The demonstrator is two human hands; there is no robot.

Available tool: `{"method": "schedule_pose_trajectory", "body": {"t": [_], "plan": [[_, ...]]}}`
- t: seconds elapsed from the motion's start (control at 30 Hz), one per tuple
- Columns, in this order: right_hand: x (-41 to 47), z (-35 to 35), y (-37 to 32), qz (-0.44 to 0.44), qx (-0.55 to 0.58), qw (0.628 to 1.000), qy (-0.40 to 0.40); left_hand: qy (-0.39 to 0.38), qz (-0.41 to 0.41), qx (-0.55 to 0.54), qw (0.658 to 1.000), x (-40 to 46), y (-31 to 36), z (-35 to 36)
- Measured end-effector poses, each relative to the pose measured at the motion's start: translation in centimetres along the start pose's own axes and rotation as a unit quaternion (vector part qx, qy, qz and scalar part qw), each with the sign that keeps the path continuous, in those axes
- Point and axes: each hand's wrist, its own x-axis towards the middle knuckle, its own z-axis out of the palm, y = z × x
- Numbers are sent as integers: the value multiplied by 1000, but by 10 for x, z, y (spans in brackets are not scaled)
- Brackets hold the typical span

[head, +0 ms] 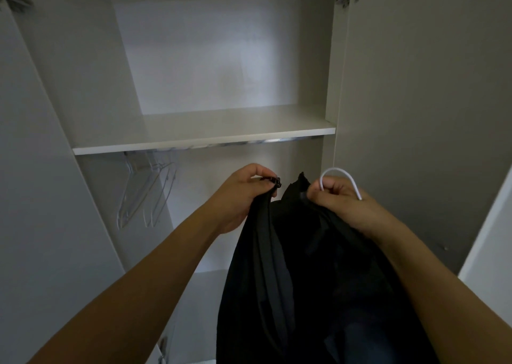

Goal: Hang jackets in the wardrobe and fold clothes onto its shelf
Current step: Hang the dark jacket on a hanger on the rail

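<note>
Two hands raised at an open wardrobe (91,67), one black jacket (299,266) held between them.

One jacket, dangling in front of the lower compartment, under one shelf (205,135) and one metal rail (266,141). Several clear hangers (146,194) on the rail at left, perhaps three, exact count unclear. Left hand (243,194): arm stretched forward, fingers curled, pinching the jacket's top edge at the zip. Right hand (340,200): fingers closed round the jacket collar and one white hanger hook (339,174), looping above the knuckles. No readable writing or labels.
</note>
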Motion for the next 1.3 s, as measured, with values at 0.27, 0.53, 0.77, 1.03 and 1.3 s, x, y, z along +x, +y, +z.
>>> {"method": "schedule_pose_trajectory", "body": {"t": [0.27, 0.53, 0.77, 1.03, 1.3], "plan": [[-6, 6, -15, -50, -20, 999, -9, 2, 78, 34, 996, -11, 5, 19], [-9, 6, -17, -54, -35, 998, -7, -19, 77, 32, 996, -15, 5, 27], [-7, 7, -13, -46, -41, 998, 1, -23, 81, 59, 995, -18, 4, 28], [-4, 14, -8, -11, -24, 998, 61, -13, 115, 99, 988, -24, -2, 30], [-2, 17, -3, 19, 37, 994, 97, 172, 244, 368, 880, -39, -15, 29]]}}
